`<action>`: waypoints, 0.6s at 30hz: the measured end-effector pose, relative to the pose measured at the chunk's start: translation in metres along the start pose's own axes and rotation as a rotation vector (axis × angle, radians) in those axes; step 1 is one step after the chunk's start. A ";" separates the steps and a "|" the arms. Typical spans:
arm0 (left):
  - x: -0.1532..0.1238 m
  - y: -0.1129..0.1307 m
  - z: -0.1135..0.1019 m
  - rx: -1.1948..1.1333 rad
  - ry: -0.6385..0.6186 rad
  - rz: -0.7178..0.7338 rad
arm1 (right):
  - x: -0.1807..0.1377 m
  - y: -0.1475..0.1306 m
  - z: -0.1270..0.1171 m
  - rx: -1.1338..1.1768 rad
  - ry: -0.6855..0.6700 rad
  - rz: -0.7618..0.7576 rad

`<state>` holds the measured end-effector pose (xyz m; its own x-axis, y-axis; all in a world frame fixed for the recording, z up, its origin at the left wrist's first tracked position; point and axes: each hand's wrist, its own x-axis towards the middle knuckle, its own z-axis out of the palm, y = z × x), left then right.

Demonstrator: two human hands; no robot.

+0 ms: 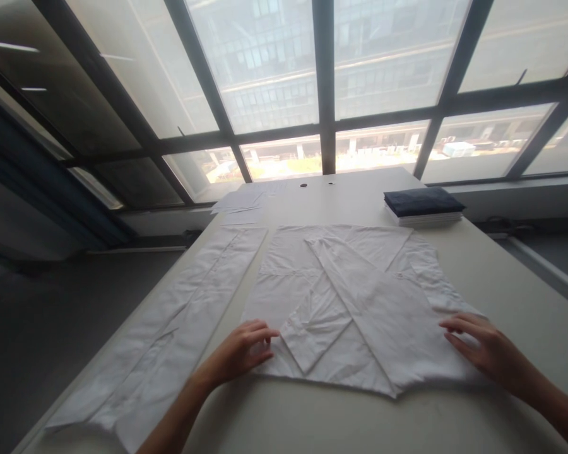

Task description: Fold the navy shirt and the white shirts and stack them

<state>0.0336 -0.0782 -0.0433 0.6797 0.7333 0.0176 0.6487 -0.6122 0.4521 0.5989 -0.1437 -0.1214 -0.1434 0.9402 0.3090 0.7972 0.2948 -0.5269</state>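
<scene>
A white shirt (360, 296) lies flat on the pale table (502, 277), its sleeves folded across the body in a cross. My left hand (241, 353) rests on the shirt's near left edge with its fingers curled down onto the cloth. My right hand (483, 347) lies on the near right edge, fingers stretched out flat and pressing the fabric.
A second white garment (170, 340) lies stretched along the table's left edge. A stack of folded clothes with a dark blue piece on top (423, 205) sits at the far right. Loose papers (239, 202) lie at the far left. Large windows stand behind the table.
</scene>
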 end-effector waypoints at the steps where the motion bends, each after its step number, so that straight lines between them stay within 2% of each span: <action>1: -0.008 0.000 -0.001 0.002 0.004 -0.010 | -0.009 0.000 -0.001 -0.002 -0.003 -0.005; 6: -0.045 -0.008 -0.003 -0.002 0.002 -0.027 | -0.038 -0.002 -0.008 -0.023 -0.106 -0.047; 10: -0.063 -0.021 -0.001 0.031 0.047 -0.072 | -0.048 0.005 -0.010 -0.052 -0.116 -0.078; 17: -0.074 -0.033 -0.003 -0.048 0.124 -0.040 | -0.057 0.018 -0.018 -0.136 -0.147 -0.093; 18: -0.072 -0.033 -0.005 -0.061 0.147 -0.034 | -0.057 0.017 -0.018 -0.144 -0.096 -0.069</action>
<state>-0.0384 -0.1099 -0.0550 0.5972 0.7916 0.1297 0.6458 -0.5703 0.5076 0.6311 -0.1950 -0.1332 -0.2502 0.9327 0.2599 0.8583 0.3379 -0.3862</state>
